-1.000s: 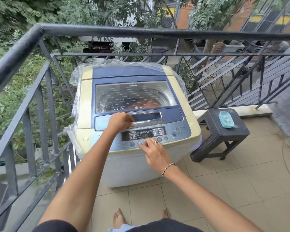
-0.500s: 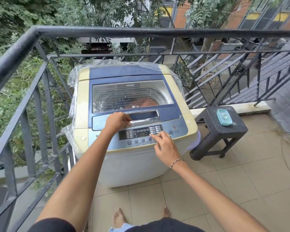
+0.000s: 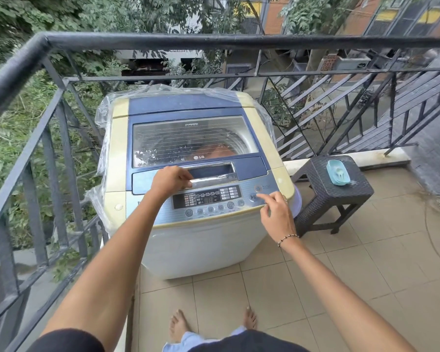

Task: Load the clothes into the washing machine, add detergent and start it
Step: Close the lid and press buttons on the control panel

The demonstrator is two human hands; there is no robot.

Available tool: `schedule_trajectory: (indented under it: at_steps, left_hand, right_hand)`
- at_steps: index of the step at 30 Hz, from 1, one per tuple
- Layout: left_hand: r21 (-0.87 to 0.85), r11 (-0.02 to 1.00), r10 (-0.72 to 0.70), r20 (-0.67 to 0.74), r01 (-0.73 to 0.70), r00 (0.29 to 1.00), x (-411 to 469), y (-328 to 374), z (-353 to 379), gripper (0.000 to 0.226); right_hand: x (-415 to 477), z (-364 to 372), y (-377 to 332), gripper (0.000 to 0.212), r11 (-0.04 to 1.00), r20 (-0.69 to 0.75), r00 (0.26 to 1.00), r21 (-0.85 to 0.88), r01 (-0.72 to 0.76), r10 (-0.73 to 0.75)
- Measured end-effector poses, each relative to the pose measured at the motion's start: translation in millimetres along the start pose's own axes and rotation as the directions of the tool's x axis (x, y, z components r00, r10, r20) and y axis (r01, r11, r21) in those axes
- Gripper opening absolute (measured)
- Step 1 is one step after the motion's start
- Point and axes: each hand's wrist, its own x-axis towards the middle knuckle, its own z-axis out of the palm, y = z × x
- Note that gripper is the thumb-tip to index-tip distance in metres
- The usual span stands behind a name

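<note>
Right hand (image 3: 277,212) stretches its forefinger, other fingers loosely curled and holding nothing, to the start button (image 3: 253,197) at its eleven o'clock, on the three o'clock end of the washing machine (image 3: 201,250) panel. Left hand (image 3: 172,180) curls round the lid handle (image 3: 214,178), probably steadying the shut lid. Clothes (image 3: 214,150) show under the window, twelve o'clock of both hands.

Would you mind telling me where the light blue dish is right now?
The light blue dish sits on the dark woven stool, right of the washing machine in the head view.
</note>
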Motion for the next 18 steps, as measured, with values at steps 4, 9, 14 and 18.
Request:
schedule_trajectory:
  at_steps: [4,9,14,18]
  left_hand:
    - [-0.005,1.000,-0.011,-0.007,0.011,1.000,-1.1,2.8,-1.0,0.024]
    - [-0.014,1.000,-0.017,-0.014,0.017,1.000,-2.6,4.3,-1.1,0.022]
    - [-0.008,1.000,-0.022,-0.015,0.021,1.000,-1.4,4.6,-0.9,0.022]
    - [0.002,1.000,-0.026,-0.009,0.026,1.000,-0.5,3.7,0.0,0.023]
  right_hand:
    - [-2.4,-1.2,6.1,0.041,1.000,0.013,1.000,-0.031,0.004,-0.003]
    - [-3.4,-0.8,4.2,0.047,0.992,0.055,0.996,-0.102,0.080,-0.075]
    - [-1.3,-0.7,3.8,0.049,0.984,0.057,0.992,-0.131,0.122,-0.116]
    - [1.3,3.0,3.7,0.043,0.986,0.038,0.991,-0.103,0.128,-0.125]
